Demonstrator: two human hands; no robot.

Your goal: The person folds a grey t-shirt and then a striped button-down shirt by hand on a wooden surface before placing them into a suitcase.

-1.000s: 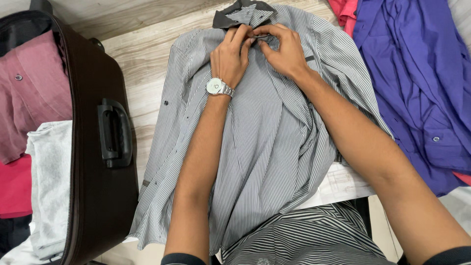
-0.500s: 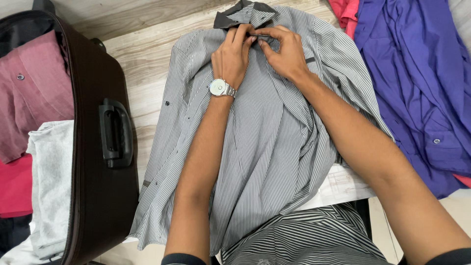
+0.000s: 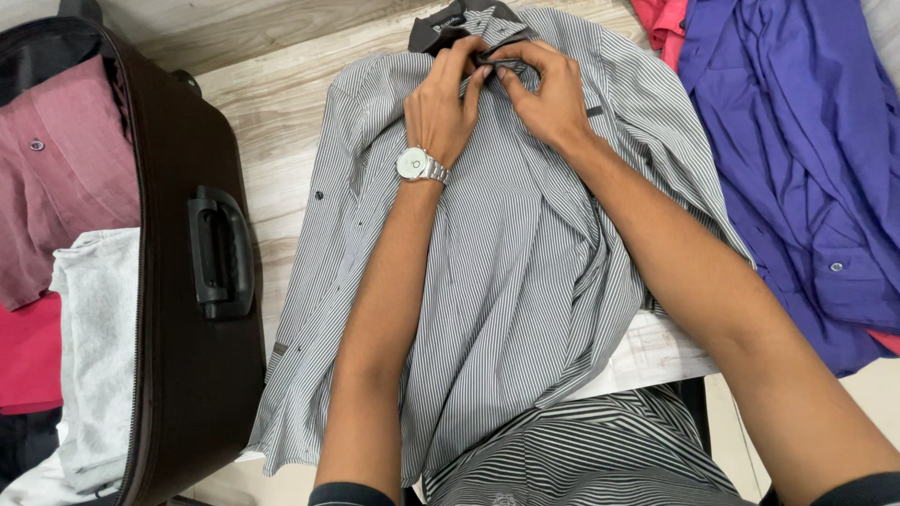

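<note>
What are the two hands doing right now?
Left hand: closed, pinching the grey striped shirt below its collar.
Right hand: closed, pinching the same spot.

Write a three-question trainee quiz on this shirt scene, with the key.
1. True or false: both hands pinch the grey striped shirt just below its collar.
2. Which wrist wears the watch? A) left B) right
3. What lies to the right of the striped shirt?

Key
1. True: the left hand and right hand meet there.
2. A
3. A purple shirt; the open brown suitcase is on the other side.
</note>
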